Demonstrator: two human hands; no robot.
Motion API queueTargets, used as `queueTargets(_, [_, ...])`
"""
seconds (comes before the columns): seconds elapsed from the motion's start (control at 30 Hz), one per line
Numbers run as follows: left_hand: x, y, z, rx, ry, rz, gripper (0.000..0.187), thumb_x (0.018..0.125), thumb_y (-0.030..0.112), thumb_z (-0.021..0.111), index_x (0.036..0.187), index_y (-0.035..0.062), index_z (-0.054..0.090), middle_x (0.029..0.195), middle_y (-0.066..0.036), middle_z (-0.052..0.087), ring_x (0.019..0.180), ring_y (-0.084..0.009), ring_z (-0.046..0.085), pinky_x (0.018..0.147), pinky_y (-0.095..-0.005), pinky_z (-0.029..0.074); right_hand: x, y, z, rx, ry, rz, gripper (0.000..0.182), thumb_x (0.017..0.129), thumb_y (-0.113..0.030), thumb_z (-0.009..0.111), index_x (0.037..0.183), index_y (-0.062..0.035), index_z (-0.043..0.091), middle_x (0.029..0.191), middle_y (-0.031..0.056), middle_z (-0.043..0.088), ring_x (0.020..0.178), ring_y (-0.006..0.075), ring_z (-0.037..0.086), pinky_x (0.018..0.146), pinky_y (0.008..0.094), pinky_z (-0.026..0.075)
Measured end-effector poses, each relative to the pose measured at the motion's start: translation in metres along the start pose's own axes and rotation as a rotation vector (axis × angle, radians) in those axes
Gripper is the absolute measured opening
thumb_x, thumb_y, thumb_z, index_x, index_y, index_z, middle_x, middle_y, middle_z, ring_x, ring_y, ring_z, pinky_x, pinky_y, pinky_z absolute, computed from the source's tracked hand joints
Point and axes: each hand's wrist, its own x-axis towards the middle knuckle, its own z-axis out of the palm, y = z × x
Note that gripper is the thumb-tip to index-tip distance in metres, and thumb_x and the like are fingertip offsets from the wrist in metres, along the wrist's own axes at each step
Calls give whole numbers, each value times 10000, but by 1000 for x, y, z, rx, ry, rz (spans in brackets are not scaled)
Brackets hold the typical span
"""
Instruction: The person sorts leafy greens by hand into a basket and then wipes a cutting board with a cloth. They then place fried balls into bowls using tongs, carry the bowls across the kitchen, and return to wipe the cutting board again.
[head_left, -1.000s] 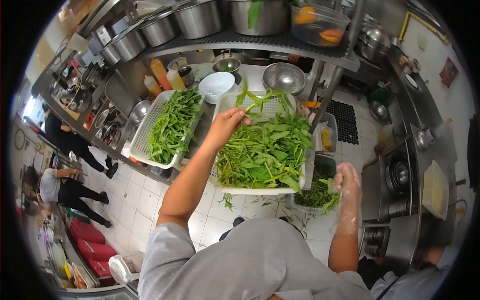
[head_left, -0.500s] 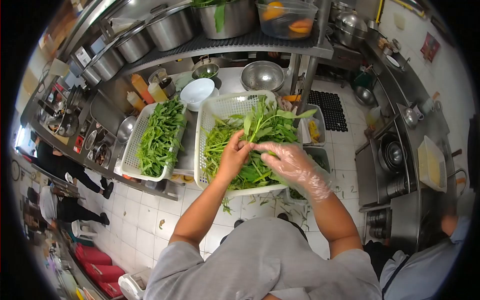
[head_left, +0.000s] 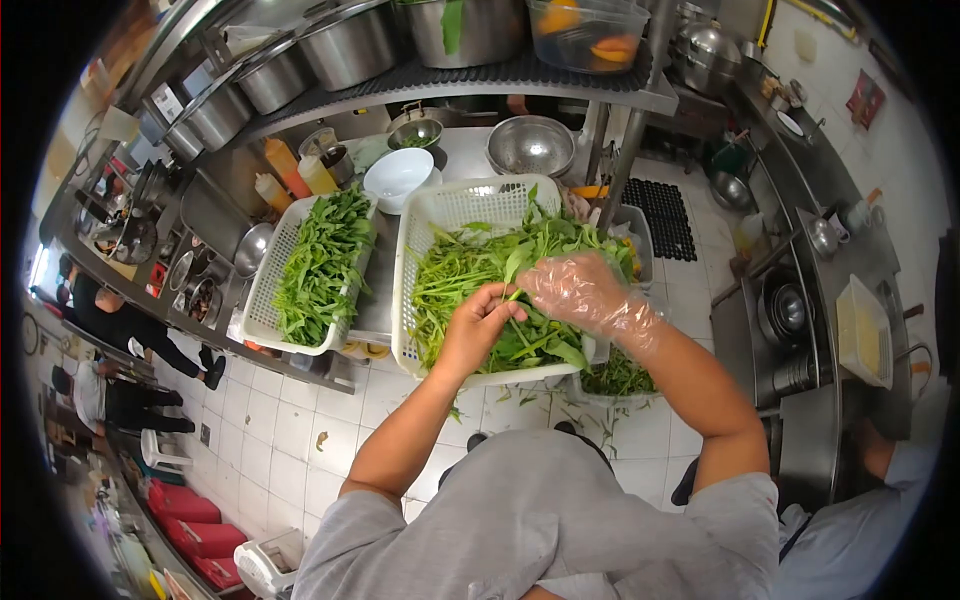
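Note:
My bare left hand (head_left: 478, 330) pinches the lower end of a leafy green stalk (head_left: 512, 293) between thumb and fingers. Just to its right, my right hand (head_left: 580, 292) wears a clear plastic glove and has its fingers closed on the same stalk; its fingertips are partly hidden. Both hands are above a large white perforated basket (head_left: 403, 325) heaped with loose leafy greens (head_left: 450, 278). Left of it stands a narrower white basket (head_left: 262, 310) holding more neatly laid leafy greens (head_left: 318, 268).
A white bowl (head_left: 400, 174), a steel colander (head_left: 530, 146) and sauce bottles (head_left: 318, 176) stand behind the baskets. Overhead runs a shelf with steel pots (head_left: 350, 45). A bin of trimmings (head_left: 620, 378) sits at lower right. A co-worker's sleeve (head_left: 905, 480) shows at right; other people are far left.
My right hand has moved up and right, bringing the stalk's leafy top down out of its raised position. My left hand has lowered slightly. The bin of trimmings shows more.

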Motion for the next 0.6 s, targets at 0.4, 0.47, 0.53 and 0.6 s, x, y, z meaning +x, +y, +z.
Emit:
queueTargets(0.4, [13, 11, 51, -123, -70, -2, 246, 908, 149, 543, 1128, 40, 550, 785, 10, 630, 509, -4, 365, 454, -156, 276, -34, 3, 12, 381, 333, 876, 110, 781, -114, 582, 886, -84, 590, 822, 106, 627, 745, 273, 622, 663, 381, 500])
queueTargets(0.47, [13, 7, 65, -69, -83, 51, 239, 907, 145, 541, 1117, 31, 553, 793, 1, 636, 583, -18, 445, 523, -168, 335, -51, 27, 3, 232, 519, 886, 104, 815, -144, 589, 901, -86, 588, 827, 93, 622, 775, 244, 610, 711, 362, 493])
queueTargets(0.53, [17, 2, 76, -65, -89, 48, 230, 905, 134, 538, 1105, 21, 554, 799, -9, 640, 691, -42, 517, 617, -198, 391, -76, 40, -6, 122, 541, 912, 130, 867, -202, 580, 934, -93, 599, 854, 83, 621, 821, 214, 604, 727, 334, 483])
queueTargets(0.6, [33, -5, 89, -13, -119, 54, 246, 892, 122, 545, 1112, 10, 545, 805, -22, 646, 768, -63, 564, 695, -213, 422, -100, 51, -31, 251, 677, 992, 191, 897, -265, 572, 984, -100, 611, 921, 58, 605, 865, 194, 581, 747, 311, 470])
